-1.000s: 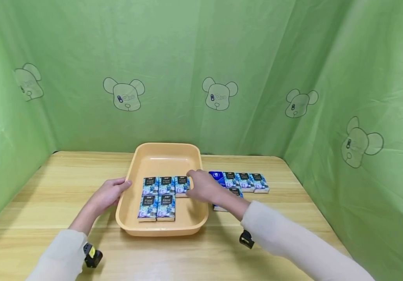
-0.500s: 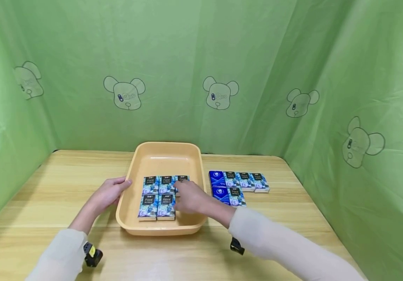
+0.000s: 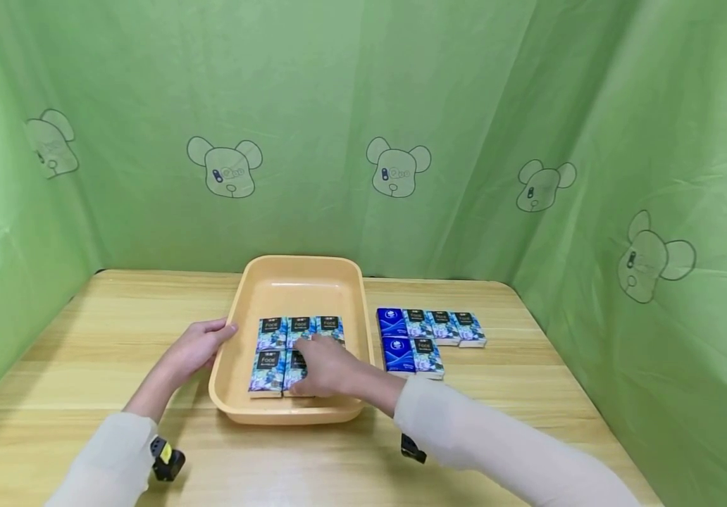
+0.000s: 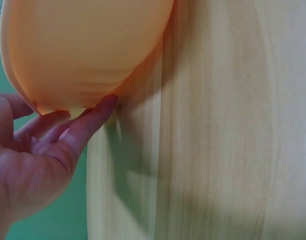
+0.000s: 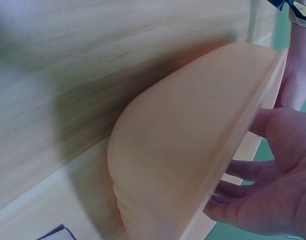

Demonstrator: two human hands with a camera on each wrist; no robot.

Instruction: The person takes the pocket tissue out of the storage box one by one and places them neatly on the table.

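The person's left hand (image 3: 195, 348) holds the left rim of an orange plastic tray (image 3: 224, 384). In the left wrist view, that hand's (image 4: 48, 150) fingers reach under the rim of the tray (image 4: 88, 50). Inside the tray lie several flower-printed tissue packs in two rows, such as the front left pack (image 3: 267, 373). The right hand (image 3: 325, 366) is over the front row's second pack (image 3: 294, 365), fingers near its far end and thumb near its close end. In the right wrist view, the tray's rim hides the right hand's (image 5: 277, 180) fingertips, so its grip is unclear.
Right of the tray, several tissue packs lie in two rows on the wooden table (image 3: 496, 394). Two are plain blue packs (image 3: 398, 354); others are flower-printed packs (image 3: 427, 355). A green curtain (image 3: 313, 84) stands behind and at both sides.
My right hand has moved left and closer within the tray, from the back row's third pack to the front row's second. The left hand and the tray have stayed in place.
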